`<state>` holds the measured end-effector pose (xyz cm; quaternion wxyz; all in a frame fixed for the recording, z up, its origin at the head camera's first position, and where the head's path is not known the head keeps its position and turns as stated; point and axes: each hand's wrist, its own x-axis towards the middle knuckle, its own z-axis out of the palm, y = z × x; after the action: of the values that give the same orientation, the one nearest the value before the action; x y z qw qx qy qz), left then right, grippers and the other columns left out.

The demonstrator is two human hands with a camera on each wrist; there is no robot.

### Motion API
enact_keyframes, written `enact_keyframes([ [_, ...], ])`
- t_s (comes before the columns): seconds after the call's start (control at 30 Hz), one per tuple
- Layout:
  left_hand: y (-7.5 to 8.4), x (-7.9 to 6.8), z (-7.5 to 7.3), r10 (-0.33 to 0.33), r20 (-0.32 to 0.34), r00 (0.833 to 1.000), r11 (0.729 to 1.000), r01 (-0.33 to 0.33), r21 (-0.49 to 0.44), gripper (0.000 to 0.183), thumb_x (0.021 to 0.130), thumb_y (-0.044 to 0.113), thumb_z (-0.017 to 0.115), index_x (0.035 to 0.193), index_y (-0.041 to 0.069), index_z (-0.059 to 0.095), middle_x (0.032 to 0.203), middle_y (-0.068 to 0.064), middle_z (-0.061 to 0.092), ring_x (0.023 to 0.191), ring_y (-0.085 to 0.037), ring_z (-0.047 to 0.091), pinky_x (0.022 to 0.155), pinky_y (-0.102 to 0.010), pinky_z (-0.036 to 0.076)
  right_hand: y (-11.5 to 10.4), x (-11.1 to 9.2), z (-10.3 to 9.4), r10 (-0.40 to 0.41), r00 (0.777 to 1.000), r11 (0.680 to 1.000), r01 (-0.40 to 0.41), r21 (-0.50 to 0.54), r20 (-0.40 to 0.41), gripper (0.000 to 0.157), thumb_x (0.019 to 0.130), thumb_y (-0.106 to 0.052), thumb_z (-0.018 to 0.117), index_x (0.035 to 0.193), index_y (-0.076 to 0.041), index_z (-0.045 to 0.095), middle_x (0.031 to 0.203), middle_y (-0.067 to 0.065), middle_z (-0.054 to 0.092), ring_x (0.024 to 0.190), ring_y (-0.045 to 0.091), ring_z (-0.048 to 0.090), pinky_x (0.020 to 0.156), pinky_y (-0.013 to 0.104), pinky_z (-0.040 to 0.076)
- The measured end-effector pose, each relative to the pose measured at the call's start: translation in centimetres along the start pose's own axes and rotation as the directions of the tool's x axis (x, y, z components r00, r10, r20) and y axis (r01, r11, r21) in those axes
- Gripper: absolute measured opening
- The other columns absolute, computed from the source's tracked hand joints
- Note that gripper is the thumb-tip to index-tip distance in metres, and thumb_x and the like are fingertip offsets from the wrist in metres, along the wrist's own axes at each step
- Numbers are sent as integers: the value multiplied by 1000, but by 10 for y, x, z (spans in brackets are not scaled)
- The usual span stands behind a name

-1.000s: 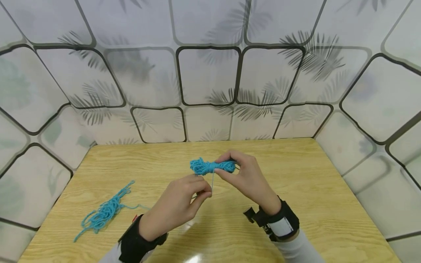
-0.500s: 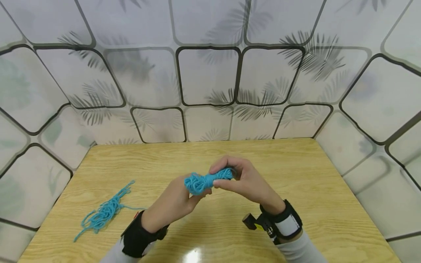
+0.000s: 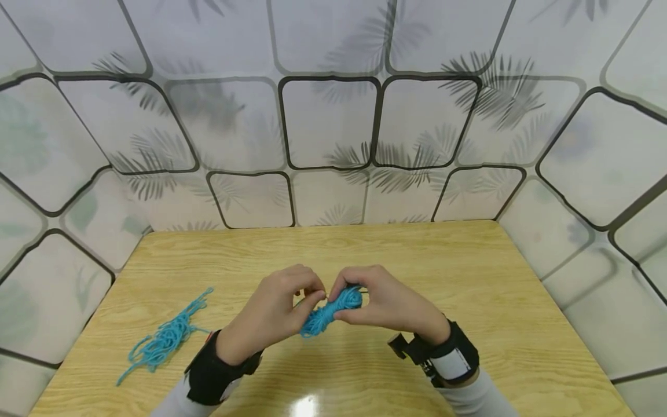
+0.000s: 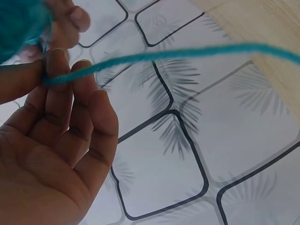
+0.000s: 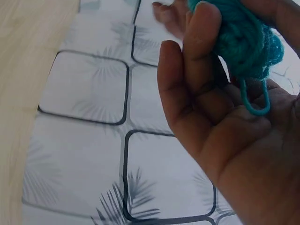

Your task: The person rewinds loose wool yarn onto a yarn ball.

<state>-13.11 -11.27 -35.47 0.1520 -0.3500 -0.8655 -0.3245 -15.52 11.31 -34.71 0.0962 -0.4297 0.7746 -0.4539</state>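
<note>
A blue yarn bundle, wound tight round its middle, is held above the table between both hands. The right hand grips its right end between thumb and fingers; in the right wrist view a small loop hangs from the bundle over the palm. Close against the bundle's left side, the left hand pinches a yarn strand between thumb and index finger, as the left wrist view shows. That strand stretches away past the other fingers. Part of the bundle is hidden behind the left thumb.
A loose tangle of blue yarn lies on the left of the wooden table; a strand from it runs toward the left wrist. Patterned cloth walls rise behind the table and at both sides.
The bundle has come lower and tilted, its left end now pointing down. The left hand went from below the bundle, then behind it, to its upper left side, with the strand.
</note>
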Motion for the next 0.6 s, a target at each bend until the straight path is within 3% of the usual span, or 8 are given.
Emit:
enact_keyframes([
  [0.27, 11, -3, -2, 7, 39, 999, 1000, -8, 16, 10, 89, 9, 71, 82, 16, 68, 77, 8, 62, 69, -1, 56, 57, -30, 57, -1, 2, 4, 62, 995, 980, -77, -186, -82, 19, 80, -6, 74, 90, -18, 64, 79, -6, 63, 62, 7, 49, 57, 22, 44],
  [0.4, 14, -4, -2, 31, 39, 999, 999, -32, 34, 9, 89, 9, 71, 82, 15, 68, 77, 8, 62, 67, -1, 56, 56, -26, 55, -1, 4, 4, 69, 987, 970, -100, -223, -144, 17, 81, -8, 75, 89, -17, 63, 82, -7, 65, 63, 6, 52, 56, 23, 48],
  [0.6, 20, -6, -1, 72, 22, 997, 996, -73, 48, 11, 89, 7, 71, 83, 16, 68, 77, 8, 62, 68, 0, 56, 56, -22, 54, 0, 6, 6, 27, 948, 953, -120, -277, -317, 18, 82, -10, 77, 91, -16, 63, 87, -4, 66, 70, 5, 57, 60, 33, 57],
])
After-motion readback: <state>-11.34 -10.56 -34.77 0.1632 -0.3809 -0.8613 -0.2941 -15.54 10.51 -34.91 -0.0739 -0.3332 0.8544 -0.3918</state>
